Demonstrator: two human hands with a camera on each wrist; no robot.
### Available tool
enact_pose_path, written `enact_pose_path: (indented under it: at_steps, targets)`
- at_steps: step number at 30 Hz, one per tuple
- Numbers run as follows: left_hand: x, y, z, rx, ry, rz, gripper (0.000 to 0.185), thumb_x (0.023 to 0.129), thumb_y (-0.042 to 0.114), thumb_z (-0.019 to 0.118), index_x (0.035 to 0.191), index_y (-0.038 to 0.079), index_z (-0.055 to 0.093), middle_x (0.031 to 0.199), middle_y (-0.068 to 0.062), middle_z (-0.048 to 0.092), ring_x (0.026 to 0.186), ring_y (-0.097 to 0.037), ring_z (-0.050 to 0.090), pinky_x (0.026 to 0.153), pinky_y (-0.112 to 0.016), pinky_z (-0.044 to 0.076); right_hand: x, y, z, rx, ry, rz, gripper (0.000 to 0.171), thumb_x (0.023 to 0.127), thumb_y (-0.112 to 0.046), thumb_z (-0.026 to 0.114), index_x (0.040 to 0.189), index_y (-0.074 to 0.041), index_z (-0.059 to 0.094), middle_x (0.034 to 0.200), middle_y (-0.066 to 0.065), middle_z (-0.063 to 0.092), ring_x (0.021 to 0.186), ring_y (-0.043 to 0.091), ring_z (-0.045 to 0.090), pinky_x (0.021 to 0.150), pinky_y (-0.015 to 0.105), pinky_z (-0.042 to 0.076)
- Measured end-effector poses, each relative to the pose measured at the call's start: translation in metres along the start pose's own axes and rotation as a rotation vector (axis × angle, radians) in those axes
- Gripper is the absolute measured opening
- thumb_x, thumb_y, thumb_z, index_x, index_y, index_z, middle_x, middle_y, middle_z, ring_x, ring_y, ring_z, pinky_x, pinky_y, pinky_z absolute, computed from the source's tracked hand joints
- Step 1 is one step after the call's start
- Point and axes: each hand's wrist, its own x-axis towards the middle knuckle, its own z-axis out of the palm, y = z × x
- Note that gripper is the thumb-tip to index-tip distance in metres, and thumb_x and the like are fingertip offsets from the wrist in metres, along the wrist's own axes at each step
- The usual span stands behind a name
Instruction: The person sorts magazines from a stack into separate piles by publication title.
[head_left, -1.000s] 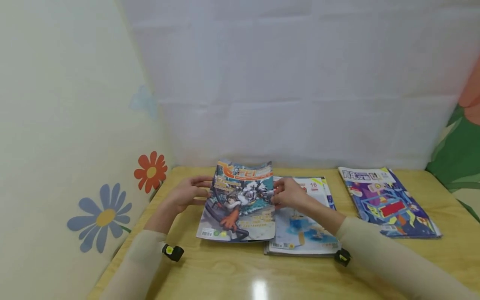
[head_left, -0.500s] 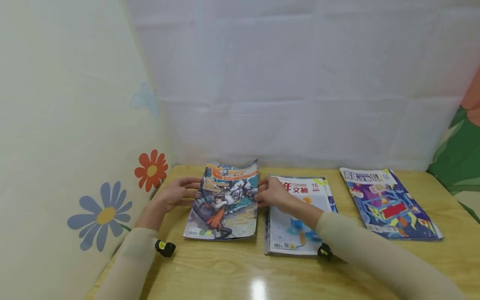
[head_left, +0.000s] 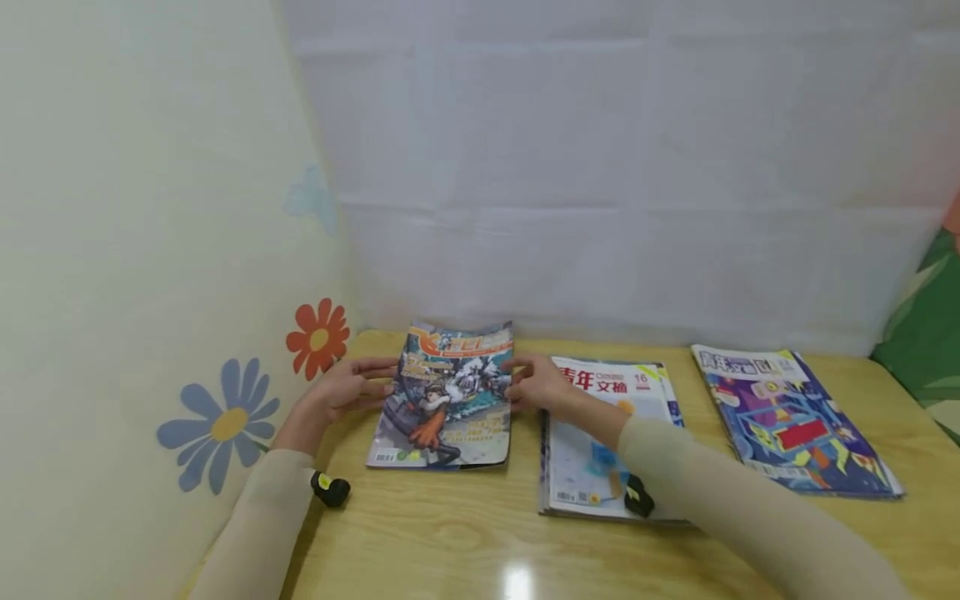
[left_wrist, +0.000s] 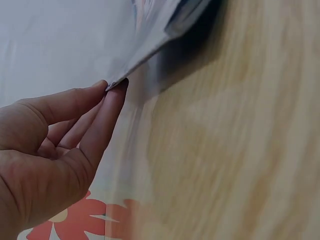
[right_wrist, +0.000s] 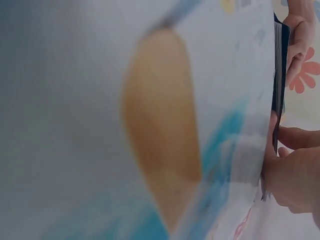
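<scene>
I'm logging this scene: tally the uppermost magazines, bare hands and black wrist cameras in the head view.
Uppermost rectangular paper magazines with colourful covers: 3
Bare hands: 2
Black wrist cameras with yellow labels: 2
Total: 7

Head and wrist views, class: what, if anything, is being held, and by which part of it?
The orange-titled magazine: the left hand pinches its left edge, the right hand its right edge.

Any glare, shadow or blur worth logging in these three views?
Head: a bright glare spot on the table, at the bottom of the frame. Left wrist: a dark shadow beneath the held magazine, blurred wood grain, but a fairly sharp left hand. Right wrist: the close, pale magazine cover is out of focus.
</scene>
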Motion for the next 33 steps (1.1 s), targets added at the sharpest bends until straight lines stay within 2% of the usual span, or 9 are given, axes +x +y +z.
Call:
enact_pose_path:
  at_steps: [4,8,14,17,20,27,33]
  targets:
    - [0.002,-0.001,-0.006,-0.012,0.022,-0.01,0.058,0.098,-0.002,0.064,0.152,0.002,0.045,0.152,-0.025,0.044,0.113,-0.027,0.065,0.091,-0.04,0.056,0.009,0.003,0.0,0.005,-0.018,-0.009,0.044,0.088,0.018,0.062,0.131,0.011,0.058,0.095,0.018,0.055,0.072,0.024,0.063,0.074,0.041,0.062]
    - [0.003,-0.002,-0.011,0.01,0.029,-0.016,0.058,0.097,-0.001,0.066,0.151,0.0,0.046,0.15,-0.025,0.046,0.114,-0.027,0.065,0.09,-0.039,0.057,0.015,0.008,0.003,-0.028,-0.025,-0.023,0.042,0.087,0.018,0.064,0.128,0.012,0.059,0.094,0.018,0.055,0.072,0.023,0.063,0.072,0.039,0.062]
    - [0.001,-0.003,-0.016,0.057,-0.001,0.007,0.058,0.098,-0.001,0.064,0.152,-0.003,0.043,0.152,-0.028,0.042,0.117,-0.029,0.063,0.09,-0.039,0.057,0.02,0.009,0.01,-0.09,-0.025,-0.042,0.039,0.086,0.018,0.066,0.124,0.013,0.062,0.092,0.016,0.057,0.071,0.023,0.065,0.069,0.037,0.062]
    - [0.001,-0.003,-0.016,0.081,0.014,0.006,0.056,0.098,-0.002,0.064,0.15,-0.005,0.044,0.15,-0.028,0.045,0.115,-0.03,0.064,0.088,-0.039,0.058,0.02,0.01,0.013,-0.162,-0.009,-0.066,0.039,0.085,0.017,0.069,0.122,0.013,0.063,0.091,0.016,0.06,0.069,0.022,0.066,0.067,0.035,0.062]
    - [0.002,-0.002,-0.014,0.093,0.058,-0.019,0.053,0.097,-0.002,0.066,0.147,-0.005,0.049,0.145,-0.027,0.051,0.112,-0.029,0.066,0.087,-0.039,0.058,0.02,0.011,0.014,-0.267,0.0,-0.092,0.038,0.085,0.013,0.071,0.122,0.011,0.064,0.091,0.015,0.063,0.07,0.022,0.067,0.065,0.033,0.061]
    - [0.004,0.001,-0.01,0.208,0.129,-0.053,0.051,0.097,0.005,0.068,0.145,-0.005,0.052,0.134,-0.024,0.061,0.109,-0.03,0.066,0.088,-0.04,0.058,0.016,0.008,0.011,-0.54,-0.031,-0.16,0.033,0.091,0.0,0.074,0.122,0.007,0.066,0.1,0.014,0.068,0.089,0.025,0.066,0.071,0.032,0.057]
    - [0.001,0.013,-0.004,0.323,0.216,-0.062,0.045,0.102,0.017,0.063,0.143,-0.001,0.055,0.132,-0.023,0.061,0.107,-0.032,0.066,0.09,-0.041,0.057,0.003,0.001,0.004,-0.647,-0.007,-0.223,0.031,0.092,-0.005,0.071,0.121,0.006,0.068,0.105,0.015,0.069,0.094,0.027,0.067,0.078,0.036,0.057]
